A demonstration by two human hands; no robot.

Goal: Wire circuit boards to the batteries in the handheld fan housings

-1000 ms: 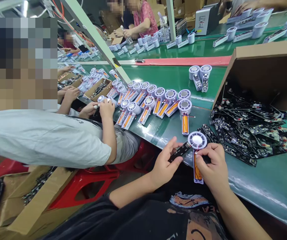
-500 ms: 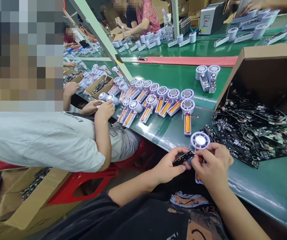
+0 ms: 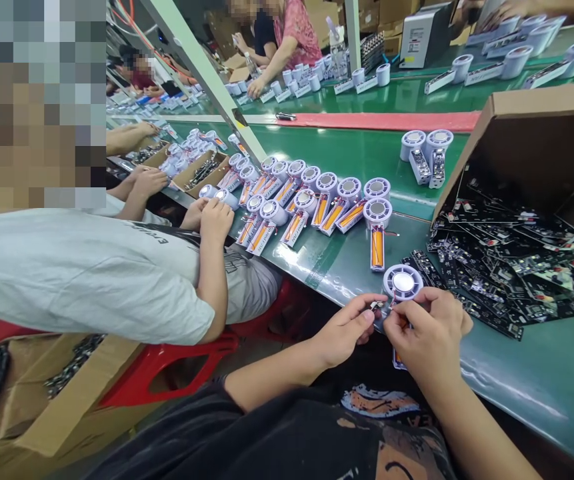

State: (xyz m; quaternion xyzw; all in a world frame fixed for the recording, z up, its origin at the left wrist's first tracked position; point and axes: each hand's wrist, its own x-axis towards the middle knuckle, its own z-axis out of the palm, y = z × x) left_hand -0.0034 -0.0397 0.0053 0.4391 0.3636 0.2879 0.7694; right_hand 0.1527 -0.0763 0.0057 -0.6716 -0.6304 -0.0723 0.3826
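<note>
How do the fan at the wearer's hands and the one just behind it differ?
The right hand partly covers the near fan; the rear fan lies untouched, its orange insert exposed. The near fan's disc looks bright white, the rear fan's grey. Both have round lilac heads.

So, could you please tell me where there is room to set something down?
Bare green tabletop lies right of the right hand, nearer than the heaped black circuit boards; another patch separates the flat red strip from the lavender round-headed fans. Those boards and fans are crowded.
</note>
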